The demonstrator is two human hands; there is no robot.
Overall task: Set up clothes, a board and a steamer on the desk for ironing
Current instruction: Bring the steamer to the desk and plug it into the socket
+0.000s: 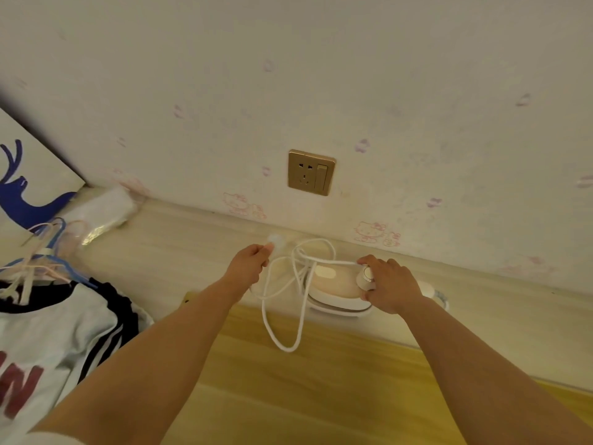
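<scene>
The left hand [248, 263] pinches the white plug [275, 243] of the steamer's cord [290, 319] between curled fingers, the plug's blurred head pointing away toward the wall. The gold wall socket [311, 172] sits above and a little to the right of that hand, well apart from it on the wallpapered wall, so the coming move is likely a lift up and slightly rightward. The plug's prongs cannot be made out, so how it must turn to meet the socket is unclear.

The right hand [390, 285] curls around the near-right end of the small steamer [337, 285], fingers by its round dial [366, 276], steadying it where it lies on the tabletop [192, 239] close to the wall, its long axis running left to right. The cord hangs in loose tangled loops between the two hands and over the yellow board [321, 380]; I judge there is slack enough to reach. Clothes on hangers [57, 326] lie at the left.
</scene>
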